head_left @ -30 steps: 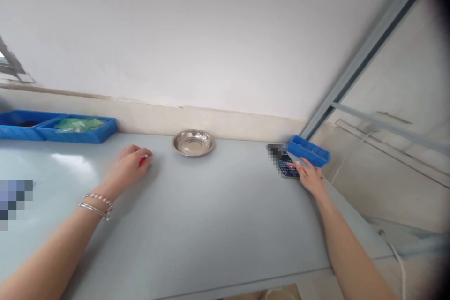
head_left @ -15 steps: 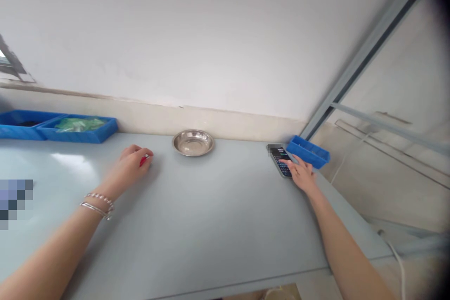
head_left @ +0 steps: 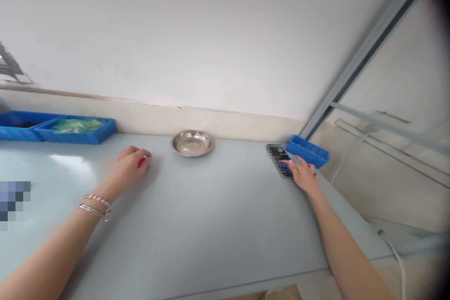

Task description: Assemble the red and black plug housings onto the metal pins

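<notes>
Curling around a small red object [head_left: 142, 161] on the bench [head_left: 218, 215], the left hand [head_left: 129, 165] pins it down; the right hand [head_left: 303, 174], fingers extended, touches a keypad device [head_left: 282, 163] lying beside a blue tray [head_left: 309, 151].

Grey table [head_left: 211, 225]: bowl [head_left: 192, 143], calculator [head_left: 280, 158], blue trays [head_left: 75, 137]

Small red item [head_left: 142, 161] in L hand [head_left: 127, 168]; black calculator [head_left: 281, 161] w/ blue keys under R hand [head_left: 304, 176]; blue tray [head_left: 309, 156] just beyond; silver bowl [head_left: 192, 143] btwn hands.
</notes>
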The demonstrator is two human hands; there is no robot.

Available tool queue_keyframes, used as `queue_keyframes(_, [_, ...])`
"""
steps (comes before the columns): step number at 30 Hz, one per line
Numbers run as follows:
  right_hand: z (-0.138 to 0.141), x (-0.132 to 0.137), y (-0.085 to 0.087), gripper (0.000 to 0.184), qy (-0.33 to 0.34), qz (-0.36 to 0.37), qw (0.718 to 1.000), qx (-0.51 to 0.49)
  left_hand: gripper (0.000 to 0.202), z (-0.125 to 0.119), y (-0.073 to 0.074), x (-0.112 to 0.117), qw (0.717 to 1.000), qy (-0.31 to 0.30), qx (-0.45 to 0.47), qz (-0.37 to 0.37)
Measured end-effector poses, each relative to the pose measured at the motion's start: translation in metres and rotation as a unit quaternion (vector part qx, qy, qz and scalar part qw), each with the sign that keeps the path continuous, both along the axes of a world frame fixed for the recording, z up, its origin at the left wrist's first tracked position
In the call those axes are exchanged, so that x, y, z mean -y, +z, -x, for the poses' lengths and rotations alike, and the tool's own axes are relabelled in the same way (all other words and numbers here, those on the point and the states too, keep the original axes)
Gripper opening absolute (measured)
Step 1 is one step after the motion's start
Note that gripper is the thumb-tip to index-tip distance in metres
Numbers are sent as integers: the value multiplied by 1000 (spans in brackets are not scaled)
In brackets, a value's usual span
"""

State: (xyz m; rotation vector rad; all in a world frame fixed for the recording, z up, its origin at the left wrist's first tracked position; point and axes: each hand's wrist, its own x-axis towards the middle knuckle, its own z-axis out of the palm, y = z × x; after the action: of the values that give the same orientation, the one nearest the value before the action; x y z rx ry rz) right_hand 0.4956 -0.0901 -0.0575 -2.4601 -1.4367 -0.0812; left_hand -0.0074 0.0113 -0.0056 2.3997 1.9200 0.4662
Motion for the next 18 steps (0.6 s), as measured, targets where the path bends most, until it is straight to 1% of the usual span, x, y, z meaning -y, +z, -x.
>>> queue_keyframes(8, [-9,4,0,63,-74,-32,996,-34,39,0,0,0,1000,-1,17,-7])
queue_keyframes(18, [-15,2,-7,61,-86,-18,994,-57,41,0,-1,-1,1000,4,9,-9])
